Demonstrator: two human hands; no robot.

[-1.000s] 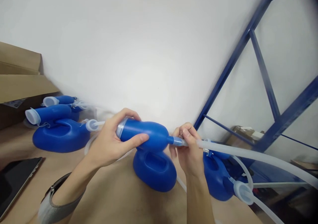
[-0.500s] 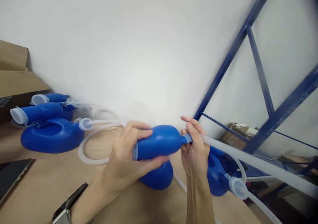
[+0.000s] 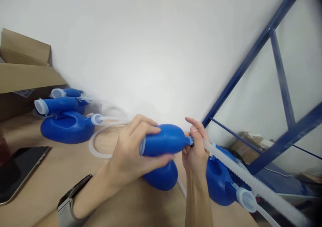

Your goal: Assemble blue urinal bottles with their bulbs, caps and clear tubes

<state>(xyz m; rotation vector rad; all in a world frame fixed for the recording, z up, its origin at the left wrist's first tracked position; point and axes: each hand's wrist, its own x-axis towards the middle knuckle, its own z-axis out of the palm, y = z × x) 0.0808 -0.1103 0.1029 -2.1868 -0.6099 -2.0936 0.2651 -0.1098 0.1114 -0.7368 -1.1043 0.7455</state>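
Observation:
My left hand [image 3: 129, 149] is wrapped round a blue plastic bottle-shaped cup [image 3: 166, 139], its pale rim toward my palm and its narrow neck pointing right. At that neck, my right hand [image 3: 197, 148] pinches the end of a translucent ribbed hose [image 3: 236, 168] with thumb and fingers, index finger raised. The hose runs off to the lower right; how far its end sits on the neck is hidden by my fingers. Below the cup lies a rounded blue container [image 3: 163, 176], partly covered by my left hand. Another blue container with handle [image 3: 218, 183] is beside my right forearm.
Several blue containers [image 3: 66, 128] with cups and hoses lie at the left against the white wall. A cardboard box [image 3: 27, 77] stands behind them. A dark phone-like device [image 3: 22, 173] lies on the wooden table [image 3: 108, 203]. Blue metal shelving [image 3: 241, 69] rises at right.
The view has turned slightly left, so the box and device show more. Both hands keep their grips, and the cup's neck now sits a little deeper in the right hand.

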